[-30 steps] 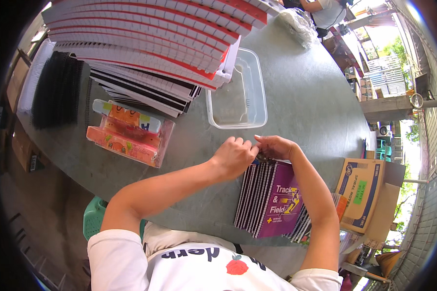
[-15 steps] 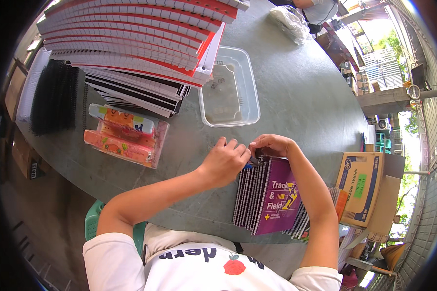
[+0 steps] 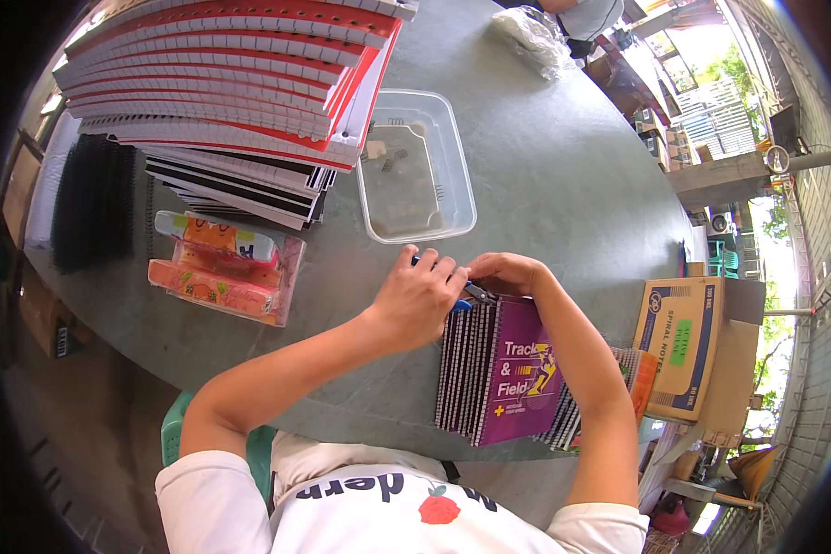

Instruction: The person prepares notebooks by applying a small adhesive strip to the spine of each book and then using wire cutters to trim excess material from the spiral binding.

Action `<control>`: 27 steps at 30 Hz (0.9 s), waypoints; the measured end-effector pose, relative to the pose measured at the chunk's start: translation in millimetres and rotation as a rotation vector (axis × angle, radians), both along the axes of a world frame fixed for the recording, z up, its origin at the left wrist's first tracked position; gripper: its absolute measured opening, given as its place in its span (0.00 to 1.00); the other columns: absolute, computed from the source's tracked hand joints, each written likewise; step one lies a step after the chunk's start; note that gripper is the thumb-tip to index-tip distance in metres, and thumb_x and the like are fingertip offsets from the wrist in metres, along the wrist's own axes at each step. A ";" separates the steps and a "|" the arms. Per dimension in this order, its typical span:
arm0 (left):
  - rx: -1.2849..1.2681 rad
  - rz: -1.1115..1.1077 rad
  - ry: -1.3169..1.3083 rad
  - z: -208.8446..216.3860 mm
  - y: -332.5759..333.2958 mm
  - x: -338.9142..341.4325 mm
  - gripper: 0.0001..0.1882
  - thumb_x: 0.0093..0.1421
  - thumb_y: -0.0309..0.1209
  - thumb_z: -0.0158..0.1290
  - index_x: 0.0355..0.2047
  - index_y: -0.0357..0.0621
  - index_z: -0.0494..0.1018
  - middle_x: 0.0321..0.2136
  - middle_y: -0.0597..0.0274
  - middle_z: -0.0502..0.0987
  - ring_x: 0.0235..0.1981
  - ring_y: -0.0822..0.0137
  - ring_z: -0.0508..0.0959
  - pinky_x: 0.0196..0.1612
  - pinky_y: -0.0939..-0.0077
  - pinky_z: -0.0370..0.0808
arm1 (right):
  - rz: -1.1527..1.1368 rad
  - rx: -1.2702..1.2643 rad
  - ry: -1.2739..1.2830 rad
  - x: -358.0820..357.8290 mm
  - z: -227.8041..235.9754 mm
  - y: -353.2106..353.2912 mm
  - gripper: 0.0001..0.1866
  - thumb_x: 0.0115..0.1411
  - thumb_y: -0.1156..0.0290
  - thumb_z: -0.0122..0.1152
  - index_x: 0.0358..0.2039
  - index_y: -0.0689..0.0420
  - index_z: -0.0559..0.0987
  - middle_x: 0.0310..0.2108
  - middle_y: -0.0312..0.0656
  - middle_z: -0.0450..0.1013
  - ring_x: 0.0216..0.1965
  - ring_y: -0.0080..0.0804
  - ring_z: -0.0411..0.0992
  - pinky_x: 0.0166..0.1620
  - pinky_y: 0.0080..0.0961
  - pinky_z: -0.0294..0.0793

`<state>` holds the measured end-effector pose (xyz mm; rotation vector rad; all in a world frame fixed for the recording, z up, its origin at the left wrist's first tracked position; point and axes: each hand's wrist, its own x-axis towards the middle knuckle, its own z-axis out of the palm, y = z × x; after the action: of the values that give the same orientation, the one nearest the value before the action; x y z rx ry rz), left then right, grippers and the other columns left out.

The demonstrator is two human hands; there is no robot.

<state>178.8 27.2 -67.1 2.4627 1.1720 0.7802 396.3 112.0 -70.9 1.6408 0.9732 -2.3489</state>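
Observation:
My left hand (image 3: 417,300) is closed around a pair of blue-handled pliers (image 3: 478,294), their metal jaws pointing right at the top end of a stack of spiral notebooks. The outermost notebook (image 3: 517,406) has a purple cover with a yellow runner figure. Several more notebooks (image 3: 457,379) are pressed against it on the left, their bindings showing. Curled over the purple notebook's upper corner, my right hand (image 3: 508,272) has its fingertips close to the pliers' jaws. What those fingers pinch is hidden.
Beyond my hands stands a clear plastic tub (image 3: 415,233) with small dark bits inside. Tall stacks of red-edged bound pages (image 3: 222,102), black coils (image 3: 92,203) and a pink pouch (image 3: 222,277) lie left. A cardboard box (image 3: 679,346) sits right, a plastic bag (image 3: 533,42) far off.
The pliers' jaws show more plainly now, between my two hands at the notebooks' top end. My hands have shifted only slightly, and the whole view has moved a little.

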 end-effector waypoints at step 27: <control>-0.071 -0.185 -0.011 -70.0 -50.7 -9.1 0.17 0.41 0.25 0.54 0.35 0.42 0.69 0.33 0.60 0.72 0.39 0.58 0.70 0.42 0.65 0.67 | 0.463 0.230 0.225 -5.8 11.8 10.0 0.09 0.52 0.78 0.60 0.35 0.64 0.77 0.34 0.39 0.74 0.37 0.23 0.71 0.46 0.18 0.69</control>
<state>169.7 -23.5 -137.1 2.4612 0.9347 0.6868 390.5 122.0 -59.1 1.0631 1.5252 -2.1862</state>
